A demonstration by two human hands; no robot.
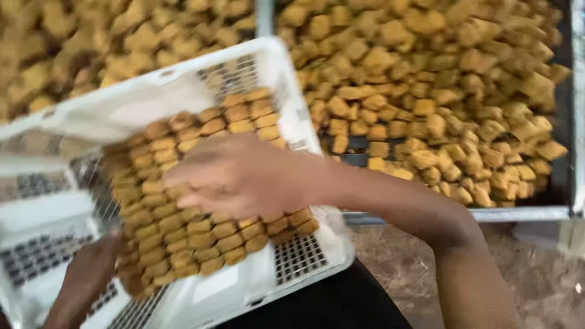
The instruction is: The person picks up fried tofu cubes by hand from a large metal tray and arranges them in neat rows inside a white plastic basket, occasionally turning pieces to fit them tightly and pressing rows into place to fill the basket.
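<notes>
A white perforated plastic crate (183, 97) sits tilted in the near left of the scene, resting against the person's lap, and it holds neat rows of golden-brown fried cubes (183, 237), most likely fried tofu, packed side by side across its slotted floor. The right hand (237, 176) reaches in from the right and lies flat over the middle of these rows, fingers stretched leftward and touching the top pieces; it is spread open rather than clenched, and the blur hides whether any piece is pinched beneath the fingers. The left hand (85, 274) is at the near left corner of the crate, pressed against the near end of the stacked rows and the crate floor; only its back and wrist show, so whether it grips anything cannot be told. Beyond the crate, at the far side, two large metal trays (518, 213) stand side by side, separated by a thin metal rim, and both are heaped with loose fried cubes (439, 91) of the same colour in no order. A rough brownish floor (536, 280) shows at the near right, beneath the right forearm.
</notes>
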